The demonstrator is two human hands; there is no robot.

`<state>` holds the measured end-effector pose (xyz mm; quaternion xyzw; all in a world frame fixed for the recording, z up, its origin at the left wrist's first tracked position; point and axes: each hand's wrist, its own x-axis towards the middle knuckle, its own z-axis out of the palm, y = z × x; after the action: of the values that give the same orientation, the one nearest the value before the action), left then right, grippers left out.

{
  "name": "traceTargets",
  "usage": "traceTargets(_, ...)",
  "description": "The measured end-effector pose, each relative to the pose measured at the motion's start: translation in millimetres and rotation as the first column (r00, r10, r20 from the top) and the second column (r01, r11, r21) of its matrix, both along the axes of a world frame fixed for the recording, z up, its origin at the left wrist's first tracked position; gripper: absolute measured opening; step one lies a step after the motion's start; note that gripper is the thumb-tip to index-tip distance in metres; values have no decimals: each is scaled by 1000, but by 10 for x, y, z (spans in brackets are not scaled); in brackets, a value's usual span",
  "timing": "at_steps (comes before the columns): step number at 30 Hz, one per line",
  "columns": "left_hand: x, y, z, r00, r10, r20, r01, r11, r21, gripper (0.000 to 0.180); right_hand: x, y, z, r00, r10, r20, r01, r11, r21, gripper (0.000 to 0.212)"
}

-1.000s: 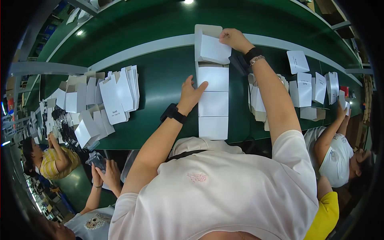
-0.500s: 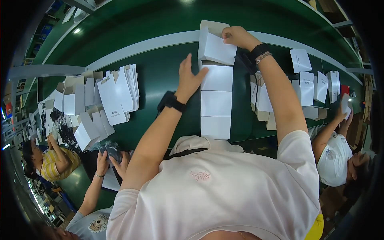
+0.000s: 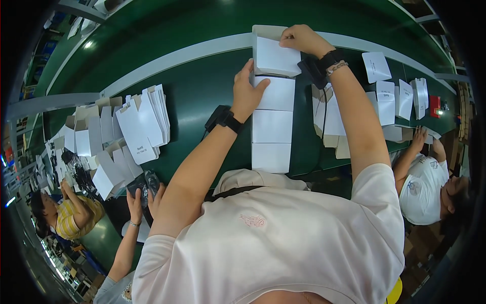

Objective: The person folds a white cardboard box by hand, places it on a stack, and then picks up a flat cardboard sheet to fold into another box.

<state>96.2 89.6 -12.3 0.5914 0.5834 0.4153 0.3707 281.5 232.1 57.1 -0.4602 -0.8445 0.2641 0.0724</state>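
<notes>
A column of white cardboard boxes (image 3: pixel 272 126) runs away from me along the green table. The farthest white box (image 3: pixel 276 57) has its grey-brown flap standing up at the far end. My right hand (image 3: pixel 307 41) is closed in a pinch at that box's far right edge; the fingertips are partly hidden. Reaching up the column's left side, my left hand (image 3: pixel 247 93) has its thumb and fingers apart. Its fingertips are beside the farthest box's left wall, and its thumb lies over the box just nearer. Both wrists wear black straps with small devices.
Flat white cartons (image 3: pixel 144 124) and open boxes (image 3: pixel 83 134) crowd the left. More white cartons (image 3: pixel 331 114) lie right of the column, with a cable across them. Co-workers' hands (image 3: pixel 144 200) hold a dark plastic-wrapped item at lower left. Another person (image 3: pixel 428 187) handles cartons at right.
The farthest box has come down flatter against the column, narrowing the gap. My left hand has moved up to its side. My right hand stays at its edge, slightly higher.
</notes>
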Motion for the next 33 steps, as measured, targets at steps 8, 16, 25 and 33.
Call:
traceTargets(8,-85,118,-153,983,-139,122,139,990,10,71,128,68,-140,999,-54,-8,53,998,-39,18)
traceTargets(16,-156,186,-185,975,-162,155,159,987,32,63,102,17,-77,998,-47,29,49,996,-71,16)
traceTargets(25,-330,249,-172,967,-236,95,232,972,44,32,19,78,-22,985,-3,170,21,994,-109,15)
traceTargets(33,-365,207,-137,960,-260,-102,276,939,203,40,3,59,-84,991,9,132,3,996,-84,14)
